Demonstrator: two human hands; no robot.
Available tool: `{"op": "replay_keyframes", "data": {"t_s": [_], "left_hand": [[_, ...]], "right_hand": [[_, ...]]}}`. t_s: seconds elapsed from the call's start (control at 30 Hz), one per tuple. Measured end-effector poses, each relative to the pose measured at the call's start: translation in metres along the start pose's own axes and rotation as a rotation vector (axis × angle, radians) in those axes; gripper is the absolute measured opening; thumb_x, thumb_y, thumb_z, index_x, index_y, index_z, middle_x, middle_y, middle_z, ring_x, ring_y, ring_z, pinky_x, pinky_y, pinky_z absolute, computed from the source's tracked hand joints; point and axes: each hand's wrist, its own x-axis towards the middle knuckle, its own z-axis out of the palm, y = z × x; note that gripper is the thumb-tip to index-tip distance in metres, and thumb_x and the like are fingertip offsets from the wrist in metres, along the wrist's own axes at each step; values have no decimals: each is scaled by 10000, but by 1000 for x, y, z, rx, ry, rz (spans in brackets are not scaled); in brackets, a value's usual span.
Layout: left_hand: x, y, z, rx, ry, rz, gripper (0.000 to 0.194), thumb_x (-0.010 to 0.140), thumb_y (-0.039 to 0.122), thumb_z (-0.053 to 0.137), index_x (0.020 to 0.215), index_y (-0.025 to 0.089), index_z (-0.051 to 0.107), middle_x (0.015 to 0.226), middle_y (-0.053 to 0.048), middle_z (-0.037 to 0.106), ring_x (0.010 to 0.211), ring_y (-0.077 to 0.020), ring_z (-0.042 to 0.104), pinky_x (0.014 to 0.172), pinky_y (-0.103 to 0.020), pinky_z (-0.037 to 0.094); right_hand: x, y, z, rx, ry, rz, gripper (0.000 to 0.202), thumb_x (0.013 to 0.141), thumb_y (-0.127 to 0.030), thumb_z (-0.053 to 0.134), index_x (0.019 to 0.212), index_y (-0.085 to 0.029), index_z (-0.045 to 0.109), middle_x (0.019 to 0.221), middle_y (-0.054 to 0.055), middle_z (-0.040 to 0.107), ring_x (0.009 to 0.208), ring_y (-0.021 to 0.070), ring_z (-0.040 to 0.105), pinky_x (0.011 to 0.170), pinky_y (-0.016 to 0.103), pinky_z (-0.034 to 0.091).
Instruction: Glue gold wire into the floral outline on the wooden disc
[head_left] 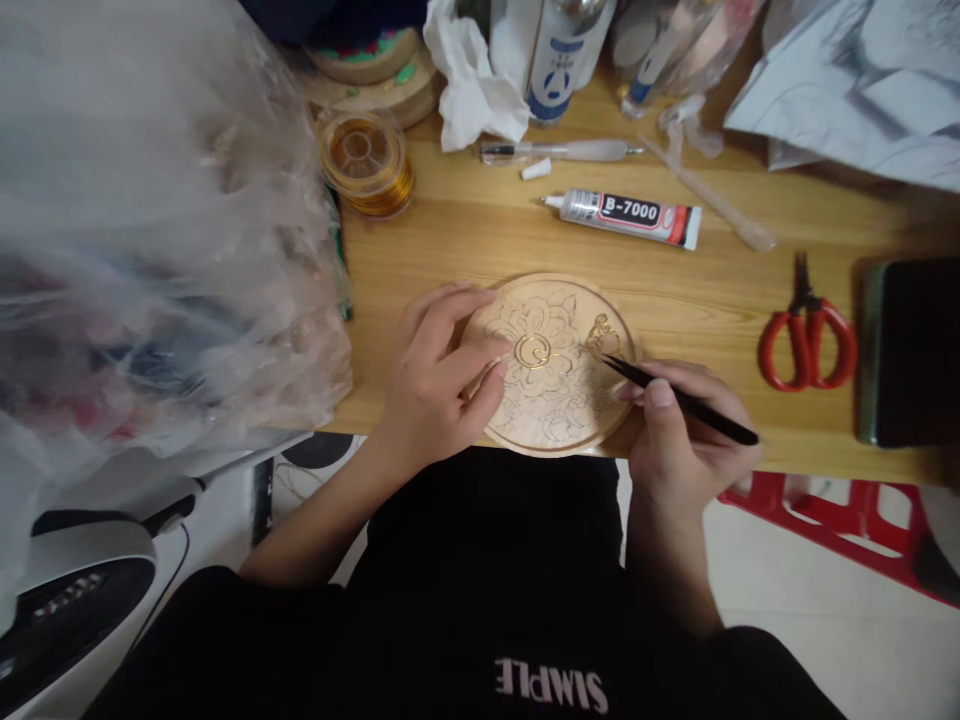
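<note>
A round wooden plaque (551, 415) with a raised rim lies at the table's front edge, its face covered in pencilled flower outlines. Gold wire forms a spiral (532, 351) at the flower's centre and a smaller curled shape (602, 330) near the right rim. My left hand (446, 375) holds the plaque's left side, with the thumb and index tips close together on its face beside the spiral. In my right hand (686, 425) are black tweezers (675, 395), their tips at the smaller wire shape. Whether the tips pinch any wire is too small to tell.
Behind the plaque lie a B-7000 glue tube (626, 217), a white cap (536, 169) and a pen (566, 151). A gold wire spool (367, 165) stands back left, near a large plastic bag (172, 220). Red-handled pliers (806, 340) and a dark phone-like object (911, 350) lie right.
</note>
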Motion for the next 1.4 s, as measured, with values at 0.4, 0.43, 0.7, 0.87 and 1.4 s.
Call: {"op": "replay_keyframes", "data": {"t_s": [0.4, 0.43, 0.7, 0.87, 1.4], "left_hand": [[-1, -1, 3, 16, -33, 70, 142, 812, 95, 623, 883, 206, 677, 1241, -96, 607, 1231, -309, 543, 1020, -550, 512], [-1, -1, 3, 13, -36, 66, 139, 813, 91, 621, 881, 197, 680, 1239, -104, 609, 1232, -311, 541, 1021, -550, 512], [-2, -2, 4, -4, -47, 44, 161, 817, 103, 627, 901, 232, 676, 1246, -77, 612, 1244, -304, 530, 1034, -552, 504], [-1, -2, 3, -7, -42, 41, 161, 806, 99, 649, 881, 234, 694, 1238, -73, 620, 1231, -303, 536, 1027, -553, 508], [0, -3, 3, -1, -41, 52, 152, 818, 111, 636, 877, 239, 693, 1215, -69, 628, 1213, -314, 547, 991, -572, 515]], "right_hand": [[0, 0, -1, 10, -8, 2, 77, 825, -210, 726, 887, -242, 758, 750, 0, 690, 669, 150, 645, 601, 308, 482], [0, 0, -1, 11, -9, 0, 74, 824, -213, 727, 885, -241, 758, 747, 1, 689, 669, 151, 645, 598, 308, 480], [0, -2, -1, -41, -11, 44, 47, 831, -255, 719, 868, -230, 733, 784, 1, 694, 694, 150, 655, 609, 319, 504], [-1, -1, -1, -24, 1, 35, 41, 829, -241, 725, 866, -229, 737, 784, 1, 697, 702, 151, 661, 609, 312, 500], [-2, -1, -2, -52, -8, 31, 49, 843, -252, 717, 884, -241, 740, 817, 2, 709, 742, 161, 683, 652, 331, 534]]}}
